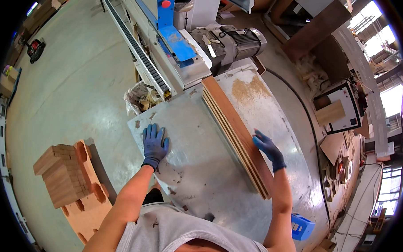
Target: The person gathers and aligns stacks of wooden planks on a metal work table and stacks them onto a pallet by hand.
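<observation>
Head view: the left hand (155, 147) lies flat, fingers spread, near the left edge of the bench (184, 131), holding nothing; the right hand (269, 150), loosely open, has its fingertips at the right side of the layered wood (239, 129), firm contact uncertain. This wood runs from the bench's far edge, beside the machine (181, 44), toward the near edge; even sideways pressure should best keep it straight.

Reddish-brown wood (240, 130), cream-striped side (230, 139)
</observation>
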The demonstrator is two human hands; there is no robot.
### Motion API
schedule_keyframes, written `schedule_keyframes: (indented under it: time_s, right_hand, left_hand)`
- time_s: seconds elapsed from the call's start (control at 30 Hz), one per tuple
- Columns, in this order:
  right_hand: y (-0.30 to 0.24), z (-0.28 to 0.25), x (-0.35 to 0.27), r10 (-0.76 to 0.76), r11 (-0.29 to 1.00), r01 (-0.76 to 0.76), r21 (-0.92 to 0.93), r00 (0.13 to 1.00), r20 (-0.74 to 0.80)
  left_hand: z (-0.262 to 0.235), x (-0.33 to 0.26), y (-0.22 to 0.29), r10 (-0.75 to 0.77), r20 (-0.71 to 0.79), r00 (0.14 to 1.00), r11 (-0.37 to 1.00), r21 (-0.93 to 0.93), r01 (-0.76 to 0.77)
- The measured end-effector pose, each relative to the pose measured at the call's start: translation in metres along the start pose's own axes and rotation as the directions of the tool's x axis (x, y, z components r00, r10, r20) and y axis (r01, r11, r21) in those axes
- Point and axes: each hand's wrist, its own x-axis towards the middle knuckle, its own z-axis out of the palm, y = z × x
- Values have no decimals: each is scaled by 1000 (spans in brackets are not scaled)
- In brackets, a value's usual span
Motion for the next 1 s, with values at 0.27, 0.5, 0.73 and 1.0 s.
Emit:
schedule_keyframes:
  time_s: [0.27, 0.5, 0.73, 1.0]
  right_hand:
    - [-12, 19, 33, 153, 985, -174, 22, 914, 376]
    - [-14, 64, 7, -5, 999, -9, 36, 920, 392]
    - [-30, 157, -42, 59, 998, -42, -43, 823, 565]
    - [-25, 244, -79, 41, 978, 115, -176, 717, 696]
  left_hand:
    - [5, -2, -5, 13, -15, 1000, 1000, 1, -13]
    - [3, -3, -2, 13, -48, 999, 999, -33, -14]
    - [7, -39, -35, -390, -374, 842, 907, -314, 281]
    - [-15, -122, -117, -285, 754, 592, -739, -566, 366]
